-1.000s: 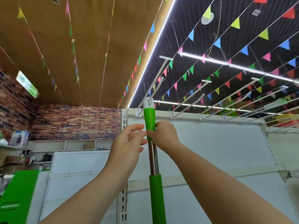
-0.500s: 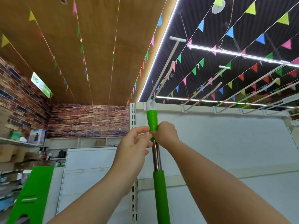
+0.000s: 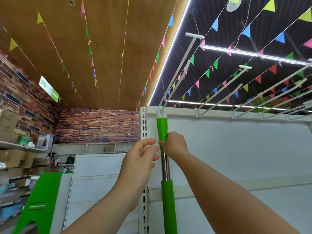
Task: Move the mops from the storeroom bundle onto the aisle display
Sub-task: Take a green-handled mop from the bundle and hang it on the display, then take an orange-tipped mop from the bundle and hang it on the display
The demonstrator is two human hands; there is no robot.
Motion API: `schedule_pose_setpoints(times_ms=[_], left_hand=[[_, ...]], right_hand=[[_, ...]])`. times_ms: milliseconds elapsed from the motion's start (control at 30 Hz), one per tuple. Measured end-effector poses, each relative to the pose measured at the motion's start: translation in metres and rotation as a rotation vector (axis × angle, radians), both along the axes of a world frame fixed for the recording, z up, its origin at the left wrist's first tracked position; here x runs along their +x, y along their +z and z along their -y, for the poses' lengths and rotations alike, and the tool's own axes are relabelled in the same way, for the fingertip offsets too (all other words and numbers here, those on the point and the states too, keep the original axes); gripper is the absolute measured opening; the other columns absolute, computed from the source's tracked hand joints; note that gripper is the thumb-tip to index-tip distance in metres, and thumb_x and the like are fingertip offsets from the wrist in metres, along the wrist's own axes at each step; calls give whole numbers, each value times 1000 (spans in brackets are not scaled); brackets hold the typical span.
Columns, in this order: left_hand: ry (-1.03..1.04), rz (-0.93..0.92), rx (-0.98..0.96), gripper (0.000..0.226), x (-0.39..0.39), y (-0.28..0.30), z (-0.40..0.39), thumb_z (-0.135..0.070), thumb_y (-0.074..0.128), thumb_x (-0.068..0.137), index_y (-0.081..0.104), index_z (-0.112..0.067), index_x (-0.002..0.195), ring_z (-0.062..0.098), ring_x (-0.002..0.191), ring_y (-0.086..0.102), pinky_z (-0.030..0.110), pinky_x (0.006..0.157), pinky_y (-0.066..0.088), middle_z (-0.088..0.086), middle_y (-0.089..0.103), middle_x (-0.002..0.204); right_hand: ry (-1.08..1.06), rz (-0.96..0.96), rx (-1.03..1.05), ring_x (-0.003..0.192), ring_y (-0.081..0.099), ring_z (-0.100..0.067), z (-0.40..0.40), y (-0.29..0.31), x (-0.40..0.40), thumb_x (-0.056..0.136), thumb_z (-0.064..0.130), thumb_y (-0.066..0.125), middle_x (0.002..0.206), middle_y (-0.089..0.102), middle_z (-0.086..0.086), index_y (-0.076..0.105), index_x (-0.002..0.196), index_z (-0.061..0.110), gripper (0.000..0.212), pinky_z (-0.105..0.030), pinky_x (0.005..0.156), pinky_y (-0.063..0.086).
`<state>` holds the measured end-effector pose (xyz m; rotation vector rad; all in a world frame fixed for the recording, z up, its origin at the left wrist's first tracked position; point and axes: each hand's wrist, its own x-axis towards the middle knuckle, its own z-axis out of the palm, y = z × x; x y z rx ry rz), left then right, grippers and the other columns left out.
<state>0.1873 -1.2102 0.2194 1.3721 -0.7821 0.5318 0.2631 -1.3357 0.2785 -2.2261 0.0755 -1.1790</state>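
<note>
Mop (image 3: 163,149) stands upright against the white display panel (image 3: 236,149), its white cap (image 3: 160,113) up at the top rail, right where the leftmost hook (image 3: 177,71) springs from the rail. The cap looks threaded onto that hook, though the overlap is too tight to say for sure that it hangs by itself. The right hand (image 3: 175,143) grips the upper green sleeve, fingers (image 3: 163,142) curled round its lower end just above the bare steel pole. The left hand (image 3: 140,159) hovers just beside the pole on the left, fingers loosely spread and holding nothing; its fingertips are near the right hand but I cannot tell if they touch it. A second green sleeve runs down the pole and out of the bottom of the view, so the mop's head is not visible.

As for progress: this one mop appears to be at the hanging step, close to done, with only the release and a check that it stays put left for it. To the right along the rail, the other hooks (image 3: 219,97) all jut out bare, so most of the display is yet to be filled. The storeroom bundle is not in view, so how many mops remain cannot be judged. A green stand (image 3: 35,203) sits low at the near left, and shelves of boxes (image 3: 10,125) line the brick wall
</note>
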Motion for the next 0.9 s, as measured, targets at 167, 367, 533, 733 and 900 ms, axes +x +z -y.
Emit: schedule_pose_setpoints(times_ms=[167,367,533,733,900], left_hand=[[27,-22,-1,19,-3,-4,-5,-20,45,95,56,-35,93,8,96,62,25,86,49,-5,64,104],[77,-104,-71,18,-15,-21,-19,-19,47,95,57,-33,90,12,87,60,27,86,51,-3,64,95],[156,-200,-118,17,-33,-58,-43,-18,51,93,56,-32,87,12,89,62,25,83,51,-2,63,98],[333,-334,-165,14,-55,-121,-87,-18,52,92,58,-30,90,10,84,62,21,78,51,-3,64,98],[422,-444,-229,12,-67,-168,-127,-15,49,94,55,-22,100,11,81,59,26,78,49,0,61,97]], right_hand=[[56,137,14,123,42,-25,-13,-23,-19,94,29,48,135,42,-11,37,136,10,47,-35,100,37],[406,118,95,116,54,-16,-48,-69,-65,94,24,48,129,56,-1,52,127,17,34,-29,99,42],[529,6,285,103,58,-18,-69,-114,-87,93,17,46,123,60,0,58,120,20,30,-31,89,48],[691,-148,376,96,54,-10,-109,-189,-109,92,18,48,118,60,5,60,116,20,27,-24,82,45],[778,-283,367,98,55,-10,-158,-237,-124,91,20,53,118,61,2,59,119,17,30,-16,85,43]])
